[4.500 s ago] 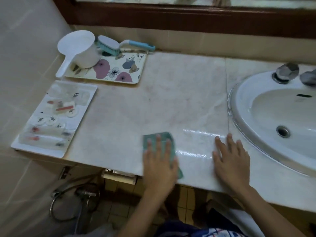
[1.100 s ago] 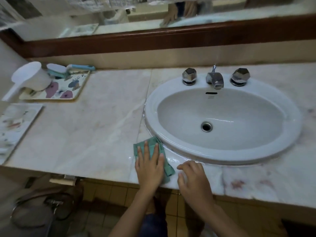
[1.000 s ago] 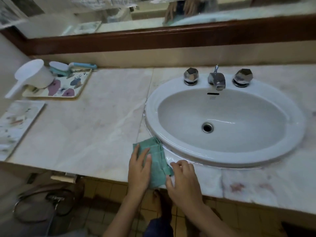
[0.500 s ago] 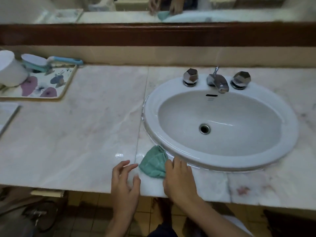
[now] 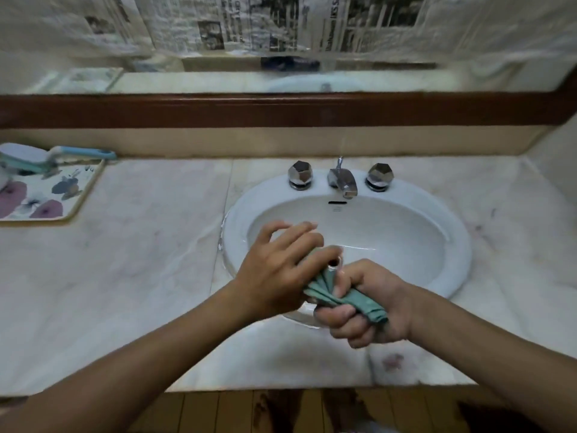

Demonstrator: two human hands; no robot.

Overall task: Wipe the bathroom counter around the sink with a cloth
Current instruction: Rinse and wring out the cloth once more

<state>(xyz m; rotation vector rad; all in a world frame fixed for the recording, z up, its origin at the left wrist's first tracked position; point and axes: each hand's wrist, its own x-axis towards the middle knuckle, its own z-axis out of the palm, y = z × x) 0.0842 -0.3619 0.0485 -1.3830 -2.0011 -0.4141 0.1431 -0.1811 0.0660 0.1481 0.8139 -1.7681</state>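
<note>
1. Lifted since half a second ago: the cloth (image 5: 327,290), which then lay bunched on the counter (image 5: 125,276) by the near-left rim of the sink (image 5: 462,245), is now off the marble. It hangs between both hands, over the near part of the basin.
2. Cloth: green, gathered into a twisted roll of folds, touching neither counter nor basin.
3. Right hand (image 5: 390,295): closed in a fist round the right end of the roll, with a tail of cloth sticking out to the right.
4. Left hand (image 5: 278,270): holds the left end of the roll. The forefinger curls over it, and the other fingers spread loosely toward the far side.
5. Step in hand, as judged: wringing or regathering the cloth over the basin, a pause between wiping passes.
6. Counter: pale marble, with a reddish stain (image 5: 392,360) on the near strip, just right of the hands. Faint marks show on the far right.
7. Next move, as judged: open the roll to a flat pad, set it on the near strip, press over the stain, then follow the rim's curve round to the right.
8. Faucet (image 5: 342,179): chrome, at the far rim between two faceted knobs.
9. Tray (image 5: 46,195): floral, far left, with a brush (image 5: 46,156) across its far edge.
</note>
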